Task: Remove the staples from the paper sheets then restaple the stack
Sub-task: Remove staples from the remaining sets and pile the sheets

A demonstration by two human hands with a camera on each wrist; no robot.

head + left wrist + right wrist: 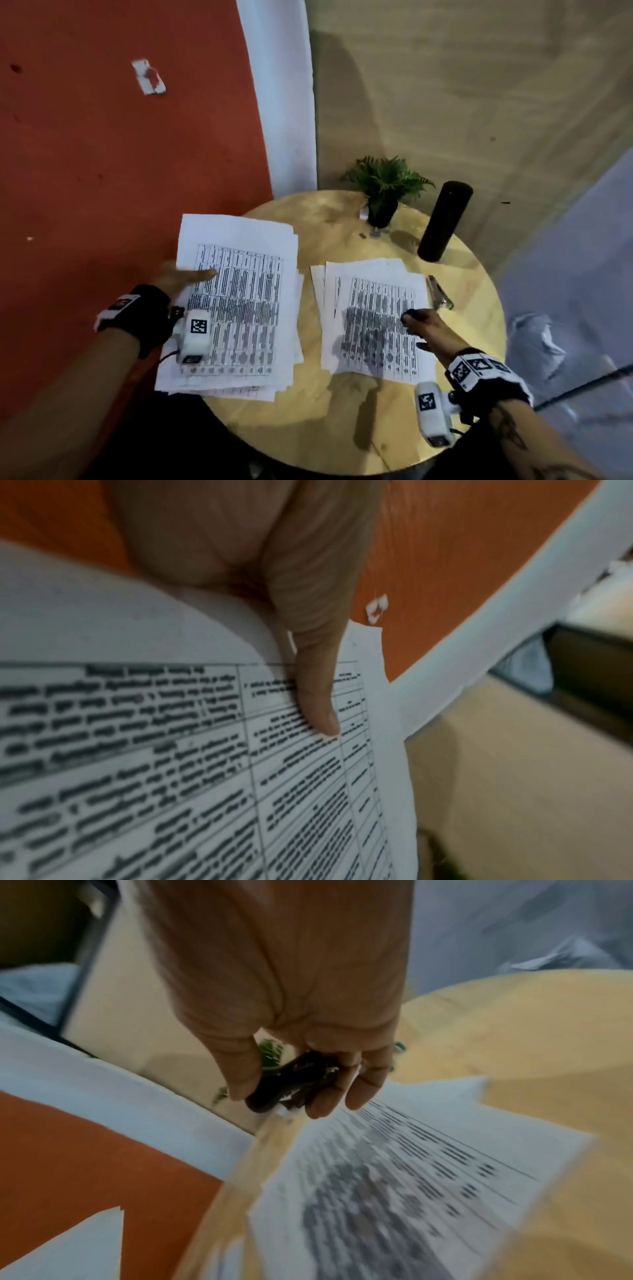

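Staple removal in hand — left hand (185, 277) gripped the left stack (236, 301); right hand (298, 1053) clasped the staple remover (291, 1085), next needing a staple.

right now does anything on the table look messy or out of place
Yes. The left paper stack is fanned unevenly and overhangs the round table edge near the left hand. The right stack is also skewed.

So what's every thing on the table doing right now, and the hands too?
Left paper stack: lying flat, fanned, hanging over the table edge.
Right paper stack: lying flat, sheets loose and fanned.
Left hand: thumb on top of the left stack's edge.
Right hand: holding a small black tool.
Stapler: lying untouched.
Black cylinder: standing.
Potted plant: upright.
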